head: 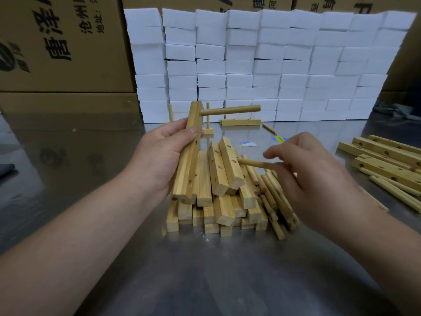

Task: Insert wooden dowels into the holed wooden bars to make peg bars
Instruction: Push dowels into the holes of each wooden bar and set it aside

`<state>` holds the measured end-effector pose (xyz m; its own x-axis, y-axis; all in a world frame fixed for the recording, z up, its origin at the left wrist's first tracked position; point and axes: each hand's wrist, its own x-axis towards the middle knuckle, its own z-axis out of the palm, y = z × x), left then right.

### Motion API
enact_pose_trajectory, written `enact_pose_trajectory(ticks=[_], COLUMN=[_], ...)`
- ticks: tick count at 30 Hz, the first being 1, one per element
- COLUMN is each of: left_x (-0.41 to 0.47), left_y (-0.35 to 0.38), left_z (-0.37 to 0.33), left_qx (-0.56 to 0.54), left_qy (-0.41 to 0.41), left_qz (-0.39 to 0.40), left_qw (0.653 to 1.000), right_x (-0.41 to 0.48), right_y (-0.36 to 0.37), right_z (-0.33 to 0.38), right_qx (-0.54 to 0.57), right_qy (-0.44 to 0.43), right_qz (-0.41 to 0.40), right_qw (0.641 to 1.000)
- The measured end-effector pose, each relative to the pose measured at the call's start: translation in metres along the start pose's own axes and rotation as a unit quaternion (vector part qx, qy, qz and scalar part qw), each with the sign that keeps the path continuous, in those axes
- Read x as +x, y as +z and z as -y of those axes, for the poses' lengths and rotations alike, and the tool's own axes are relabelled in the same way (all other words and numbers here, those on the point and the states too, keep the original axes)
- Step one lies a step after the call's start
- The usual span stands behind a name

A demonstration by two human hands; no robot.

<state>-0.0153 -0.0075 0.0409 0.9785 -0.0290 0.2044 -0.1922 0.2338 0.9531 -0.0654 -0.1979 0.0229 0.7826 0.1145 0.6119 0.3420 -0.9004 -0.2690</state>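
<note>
Gripping bar [187,169]: left hand [159,156], mid-length; rigid, light by judgement.
Dowel [252,163]: pinched by right hand [307,174] near end; stiff, smooth.

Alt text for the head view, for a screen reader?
The left hand holds a holed bar nearly upright, one inserted dowel sticking out near its top, while the right hand pinches a loose dowel beside it. Below lies a pile of bars and dowels on a steel table, with stacked white foam blocks behind.
</note>
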Motion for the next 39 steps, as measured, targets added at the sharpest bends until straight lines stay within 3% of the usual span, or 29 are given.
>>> enact_pose_trajectory(ticks=[2, 6, 8, 11, 22, 30, 39], left_x=[0.0, 0.0, -0.001, -0.001, -0.007, -0.011, -0.013], left_y=[0.0, 0.0, 0.001, 0.003, 0.008, 0.011, 0.01], left_z=[0.001, 0.002, 0.003, 0.005, 0.001, -0.001, 0.0], left_qx=[-0.003, -0.002, 0.0, 0.004, -0.001, -0.007, 0.062], left_qy=[-0.003, -0.002, -0.003, -0.001, 0.0, 0.008, 0.049], left_qz=[0.008, 0.016, 0.019, 0.031, 0.042, 0.047, 0.083], left_qw=[1.0, 1.0, 1.0, 1.0, 0.999, 0.999, 0.993], right_x=[-0.002, -0.001, -0.004, -0.008, -0.008, -0.009, -0.008], right_y=[0.004, -0.001, -0.001, 0.006, 0.009, 0.005, 0.004], right_z=[0.0, -0.002, 0.002, 0.011, 0.011, 0.011, 0.008], right_qx=[0.01, 0.018, 0.034, 0.073, 0.094, 0.087, 0.083], right_qy=[-0.013, -0.003, -0.037, -0.085, -0.053, -0.04, -0.089], right_qz=[-0.009, -0.139, -0.167, -0.156, -0.068, -0.056, -0.059], right_qw=[1.0, 0.99, 0.985, 0.981, 0.992, 0.994, 0.991])
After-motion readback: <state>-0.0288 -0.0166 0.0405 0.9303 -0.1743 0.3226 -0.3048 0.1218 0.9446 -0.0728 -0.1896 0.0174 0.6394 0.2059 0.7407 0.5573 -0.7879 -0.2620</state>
